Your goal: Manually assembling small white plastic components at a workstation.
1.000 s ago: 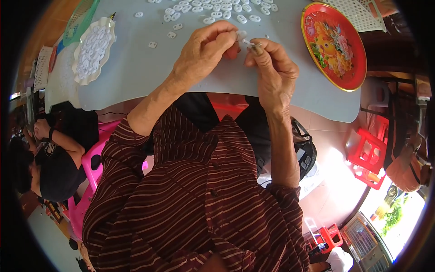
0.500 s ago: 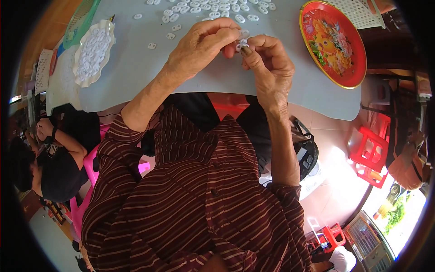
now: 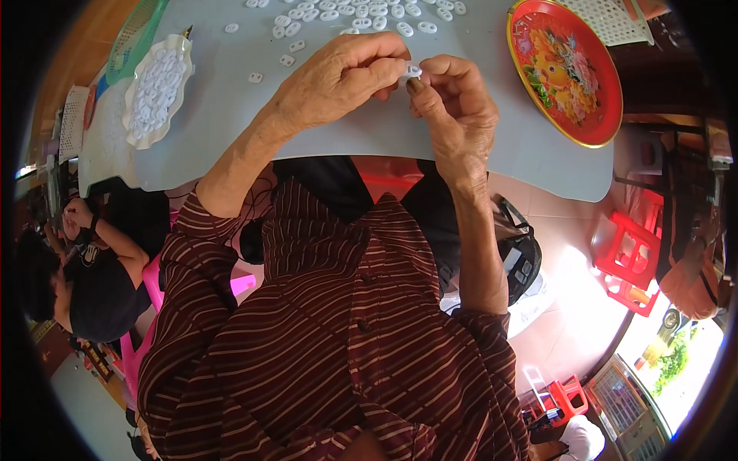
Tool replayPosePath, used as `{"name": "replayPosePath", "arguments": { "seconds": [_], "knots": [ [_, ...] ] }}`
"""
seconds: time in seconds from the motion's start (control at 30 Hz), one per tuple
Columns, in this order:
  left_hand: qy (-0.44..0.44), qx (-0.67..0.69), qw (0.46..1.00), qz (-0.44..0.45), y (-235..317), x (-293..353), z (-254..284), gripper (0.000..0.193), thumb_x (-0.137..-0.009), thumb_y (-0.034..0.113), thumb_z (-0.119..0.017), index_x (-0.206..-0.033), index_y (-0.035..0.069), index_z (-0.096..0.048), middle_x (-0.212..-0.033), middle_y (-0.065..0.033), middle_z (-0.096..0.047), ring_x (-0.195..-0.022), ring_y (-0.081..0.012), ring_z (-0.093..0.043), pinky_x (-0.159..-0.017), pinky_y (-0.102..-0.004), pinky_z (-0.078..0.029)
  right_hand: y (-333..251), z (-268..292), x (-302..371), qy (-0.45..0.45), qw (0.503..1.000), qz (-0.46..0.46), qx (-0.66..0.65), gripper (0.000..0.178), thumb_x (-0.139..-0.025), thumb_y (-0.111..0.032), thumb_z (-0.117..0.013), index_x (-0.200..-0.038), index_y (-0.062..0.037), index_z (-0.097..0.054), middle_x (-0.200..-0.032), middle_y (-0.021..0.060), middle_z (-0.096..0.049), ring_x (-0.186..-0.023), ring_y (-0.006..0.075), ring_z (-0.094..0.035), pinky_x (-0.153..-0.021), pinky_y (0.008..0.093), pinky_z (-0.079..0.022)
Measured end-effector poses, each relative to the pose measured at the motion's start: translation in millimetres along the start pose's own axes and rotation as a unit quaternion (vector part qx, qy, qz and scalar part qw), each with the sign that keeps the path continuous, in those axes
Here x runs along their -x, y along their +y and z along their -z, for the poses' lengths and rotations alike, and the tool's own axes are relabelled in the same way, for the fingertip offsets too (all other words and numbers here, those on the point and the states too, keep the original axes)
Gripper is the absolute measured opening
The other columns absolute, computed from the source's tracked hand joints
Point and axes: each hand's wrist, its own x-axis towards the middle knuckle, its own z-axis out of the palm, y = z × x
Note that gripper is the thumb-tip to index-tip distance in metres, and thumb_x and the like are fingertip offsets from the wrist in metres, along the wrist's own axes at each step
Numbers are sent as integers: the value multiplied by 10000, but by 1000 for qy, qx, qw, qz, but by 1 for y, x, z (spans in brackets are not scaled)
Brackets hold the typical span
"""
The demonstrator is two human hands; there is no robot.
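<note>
Both hands meet above the grey table [image 3: 338, 138], close to its near edge. Between their fingertips is a small white plastic piece [image 3: 413, 70] with holes in it. My left hand [image 3: 334, 81] pinches at the piece's left side, its fingertips partly hidden. My right hand [image 3: 460, 104] grips the same piece between thumb and curled fingers. Three small square white pieces [image 3: 287, 60] lie on the table left of my left hand. Beyond the hands, many oval white pieces [image 3: 375, 11] with two holes are spread out.
A white scalloped dish [image 3: 184, 77] full of small white pieces stands at the left, beside a green basket [image 3: 131, 46]. At the right lies a red round tray [image 3: 603, 100] with a flower pattern, near a white perforated basket [image 3: 607, 19]. Another person [image 3: 108, 284] sits at the left.
My left hand has shifted slightly and turned, its fingers now covering more of the piece. The piece appears tilted differently. My right hand has hardly moved.
</note>
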Motion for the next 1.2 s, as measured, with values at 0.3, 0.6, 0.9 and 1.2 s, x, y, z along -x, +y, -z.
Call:
{"name": "replayPosePath", "arguments": {
  "seconds": [0.3,0.6,0.9,1.2],
  "knots": [
    [26,34,999,-33,-10,6,-9,276,-914,234,-477,-912,-31,-551,-659,-32,-478,-623,-121,-441,-595,-262,-371,-3,-2,1,-7,1000,3,-2,192,-845,-23,-636,-1022,-27,-563,-811,-1,-577,-685,62,-534,-628,201,-435],
    [63,45,997,-8,-10,6,-18,284,-908,254,-419,-836,-10,-494,-643,-70,-434,-613,-160,-386,-590,-296,-370,-7,-8,0,-5,1000,-9,6,272,-815,47,-635,-1060,0,-528,-837,33,-591,-742,92,-573,-688,213,-488],
    [57,19,998,15,-6,9,-20,306,-930,274,-399,-807,2,-464,-620,-71,-386,-589,-145,-349,-549,-310,-359,0,-6,1,-20,998,-4,51,306,-791,68,-649,-1065,20,-523,-842,56,-599,-760,100,-584,-703,234,-503],
    [76,46,995,-42,-27,8,-22,303,-920,268,-415,-761,9,-423,-603,-56,-339,-585,-125,-319,-537,-308,-348,10,-9,0,-16,993,17,119,281,-778,43,-669,-1017,-2,-527,-752,32,-592,-689,84,-563,-621,218,-476]
  ]
}}
